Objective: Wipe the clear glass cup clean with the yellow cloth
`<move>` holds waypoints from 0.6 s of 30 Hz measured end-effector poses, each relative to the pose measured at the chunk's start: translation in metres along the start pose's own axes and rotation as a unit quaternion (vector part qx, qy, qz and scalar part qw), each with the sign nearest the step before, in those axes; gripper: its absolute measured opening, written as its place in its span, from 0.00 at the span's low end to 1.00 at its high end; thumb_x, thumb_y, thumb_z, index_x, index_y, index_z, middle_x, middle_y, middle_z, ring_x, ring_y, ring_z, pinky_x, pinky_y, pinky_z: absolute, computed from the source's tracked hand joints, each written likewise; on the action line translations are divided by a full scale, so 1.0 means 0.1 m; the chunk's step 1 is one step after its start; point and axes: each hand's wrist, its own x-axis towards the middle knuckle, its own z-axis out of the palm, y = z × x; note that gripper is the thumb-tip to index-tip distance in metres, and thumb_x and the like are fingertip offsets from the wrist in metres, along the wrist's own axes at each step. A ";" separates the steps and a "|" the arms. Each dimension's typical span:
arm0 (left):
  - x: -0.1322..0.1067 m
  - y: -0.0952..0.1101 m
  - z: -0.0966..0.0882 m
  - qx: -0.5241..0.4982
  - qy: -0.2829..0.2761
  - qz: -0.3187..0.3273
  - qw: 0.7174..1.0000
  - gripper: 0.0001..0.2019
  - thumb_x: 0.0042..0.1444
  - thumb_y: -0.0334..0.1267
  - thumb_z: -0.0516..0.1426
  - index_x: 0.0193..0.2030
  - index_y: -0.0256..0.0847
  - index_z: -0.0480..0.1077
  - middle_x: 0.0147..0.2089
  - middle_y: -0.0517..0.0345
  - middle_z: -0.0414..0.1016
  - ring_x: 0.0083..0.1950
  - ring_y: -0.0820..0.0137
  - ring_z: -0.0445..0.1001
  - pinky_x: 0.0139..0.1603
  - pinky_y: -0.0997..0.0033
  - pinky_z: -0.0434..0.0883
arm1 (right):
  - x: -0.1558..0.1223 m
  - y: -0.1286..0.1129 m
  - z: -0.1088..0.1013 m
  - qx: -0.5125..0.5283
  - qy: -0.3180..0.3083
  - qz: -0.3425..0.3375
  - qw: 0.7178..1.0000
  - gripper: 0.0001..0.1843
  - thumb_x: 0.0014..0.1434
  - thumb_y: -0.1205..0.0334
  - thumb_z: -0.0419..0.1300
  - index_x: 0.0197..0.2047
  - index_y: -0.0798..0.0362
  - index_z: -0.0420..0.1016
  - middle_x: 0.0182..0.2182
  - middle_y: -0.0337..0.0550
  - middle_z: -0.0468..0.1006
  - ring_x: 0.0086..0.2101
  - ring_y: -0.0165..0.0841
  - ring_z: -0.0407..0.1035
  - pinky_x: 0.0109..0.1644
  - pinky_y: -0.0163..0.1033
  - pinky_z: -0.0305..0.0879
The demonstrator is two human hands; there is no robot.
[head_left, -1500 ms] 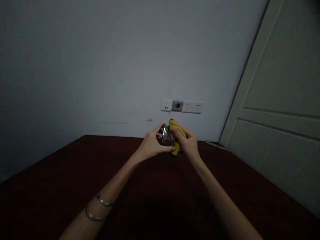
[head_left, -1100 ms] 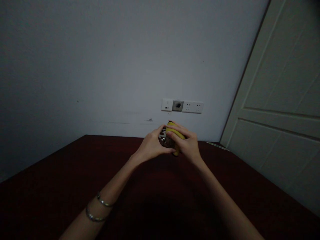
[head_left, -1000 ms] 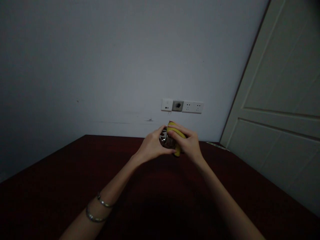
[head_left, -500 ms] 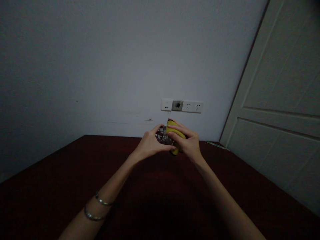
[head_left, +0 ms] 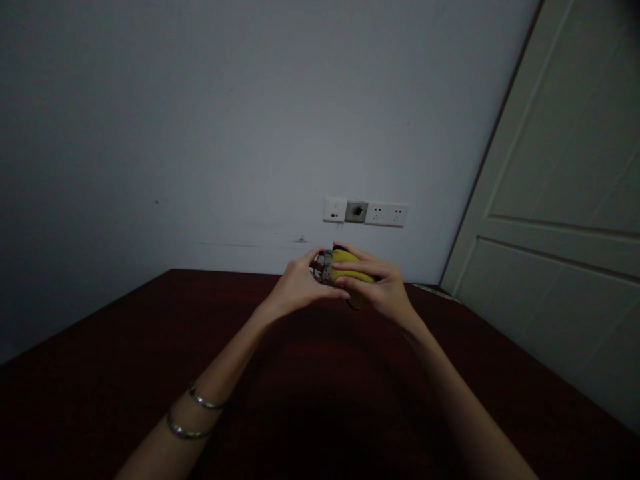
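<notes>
Above the far part of the dark red table, both hands are together. My left hand (head_left: 296, 285) is closed around a see-through, patterned object that looks like a glass (head_left: 326, 265), gripped between the thumb below and the fingers above. In my right hand (head_left: 384, 287) is a folded yellow cloth (head_left: 353, 275) with a dark edge, its fingers pressed over it. The cloth touches the right end of the glass; part of the glass is hidden behind it and the fingers. Two silver bangles (head_left: 189, 433) circle my left forearm.
The dark red table (head_left: 300, 373) stretches to a pale wall (head_left: 225, 133). Sockets and a switch plate (head_left: 385, 214) sit on the wall beyond the hands. To the right stands a panelled white door (head_left: 560, 200). A thin flat strip (head_left: 434, 291) lies at the table's back right edge.
My right hand has turned and shifted slightly right with the yellow cloth, whose lower part now shows less. More of the glass's right side shows. My left hand stays nearly in place.
</notes>
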 end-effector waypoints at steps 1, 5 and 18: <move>-0.01 0.02 0.00 0.003 -0.008 0.000 1.000 0.42 0.32 0.46 0.69 0.56 0.36 0.63 0.45 0.48 0.75 0.44 0.60 0.74 0.43 0.61 0.71 | 0.01 0.02 0.00 0.005 0.026 0.016 1.000 0.12 0.48 0.62 0.67 0.38 0.42 0.80 0.52 0.39 0.75 0.52 0.39 0.69 0.60 0.50 0.61; -0.03 0.08 0.02 -0.003 -0.034 0.005 0.999 0.40 0.32 0.48 0.69 0.55 0.38 0.65 0.44 0.50 0.76 0.43 0.60 0.74 0.43 0.60 0.71 | 0.02 0.05 0.03 0.021 0.116 0.057 0.991 0.10 0.49 0.60 0.66 0.37 0.43 0.81 0.50 0.40 0.76 0.52 0.39 0.69 0.60 0.50 0.61; -0.03 0.04 -0.01 -0.053 -0.039 0.000 0.998 0.42 0.31 0.41 0.70 0.56 0.37 0.64 0.49 0.47 0.74 0.47 0.60 0.74 0.48 0.59 0.71 | 0.01 0.02 -0.04 0.021 0.036 0.029 0.999 0.11 0.49 0.62 0.67 0.38 0.42 0.80 0.50 0.39 0.76 0.52 0.39 0.69 0.60 0.51 0.62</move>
